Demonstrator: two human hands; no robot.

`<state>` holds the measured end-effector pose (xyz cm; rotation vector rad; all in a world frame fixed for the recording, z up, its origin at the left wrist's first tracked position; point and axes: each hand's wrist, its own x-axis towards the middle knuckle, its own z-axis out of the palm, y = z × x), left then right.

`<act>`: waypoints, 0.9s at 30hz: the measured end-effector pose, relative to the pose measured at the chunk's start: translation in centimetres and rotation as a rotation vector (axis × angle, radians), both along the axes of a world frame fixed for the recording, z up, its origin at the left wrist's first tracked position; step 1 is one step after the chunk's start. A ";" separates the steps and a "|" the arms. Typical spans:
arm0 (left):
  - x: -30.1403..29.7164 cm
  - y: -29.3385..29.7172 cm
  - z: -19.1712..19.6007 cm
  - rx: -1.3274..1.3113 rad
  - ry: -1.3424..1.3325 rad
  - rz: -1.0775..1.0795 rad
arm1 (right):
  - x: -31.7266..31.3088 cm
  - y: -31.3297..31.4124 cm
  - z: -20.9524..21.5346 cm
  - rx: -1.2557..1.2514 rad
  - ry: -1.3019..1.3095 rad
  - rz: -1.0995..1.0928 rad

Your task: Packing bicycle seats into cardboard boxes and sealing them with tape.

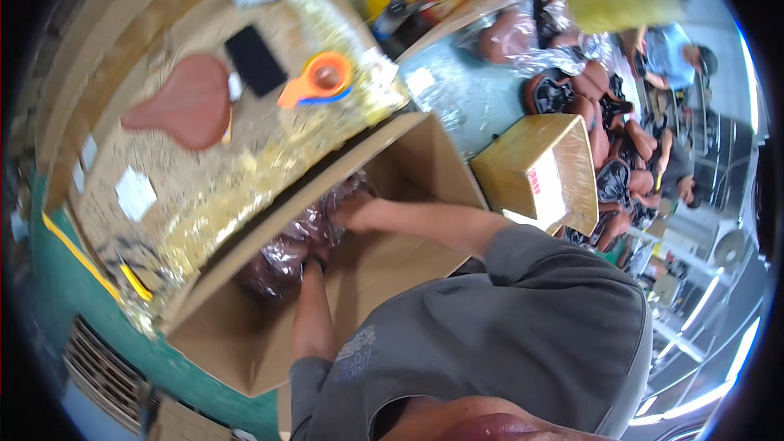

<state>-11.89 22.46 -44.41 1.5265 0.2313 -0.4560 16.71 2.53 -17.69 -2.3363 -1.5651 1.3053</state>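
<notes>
Both my arms reach down into a tall open cardboard box [441,171]. Inside it, against the far-left wall, lies a brown bicycle saddle [282,260] wrapped in clear, shiny plastic. My right hand [353,211] is closed on the wrapped saddle's upper right end, its fingertips partly covered by the film. Lower down, my left hand [314,253], with a dark band at the wrist, grips the same bundle near its middle. Shadow and plastic hide part of the left fingers. Whether more than one saddle is in the bundle, I cannot tell.
Beyond the box, a workbench [188,180] bears an unwrapped brown saddle [189,102], a black phone [255,60], an orange tape dispenser [327,75] and a yellow-handled tool [135,282]. To the right stand a yellow-taped carton [531,151] and piled saddles [600,122]. Two people work farther off.
</notes>
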 end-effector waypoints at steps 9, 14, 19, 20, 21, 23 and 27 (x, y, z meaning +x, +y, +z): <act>28.5 -29.2 49.0 0.208 -0.105 0.210 | 33.5 -57.5 13.7 -0.180 -0.924 -1.266; 42.6 -47.0 47.8 -0.036 -0.084 0.201 | 34.2 -56.8 8.7 -0.082 -0.292 -1.366; 52.3 -58.6 36.1 0.912 0.330 0.279 | 35.6 -60.1 17.1 0.086 0.257 -1.464; 52.5 -60.7 37.4 0.900 0.326 0.249 | 36.4 -66.2 11.6 0.311 -0.183 -1.839; 51.4 -60.5 39.1 0.962 0.276 0.040 | 37.7 -68.6 11.2 0.480 0.007 -2.189; 49.5 -60.8 39.9 1.033 0.050 -0.212 | 42.4 -74.3 7.7 1.128 0.166 -2.722; 47.7 -54.5 39.0 0.956 0.336 -0.308 | 49.7 -67.6 6.7 0.686 0.375 -2.904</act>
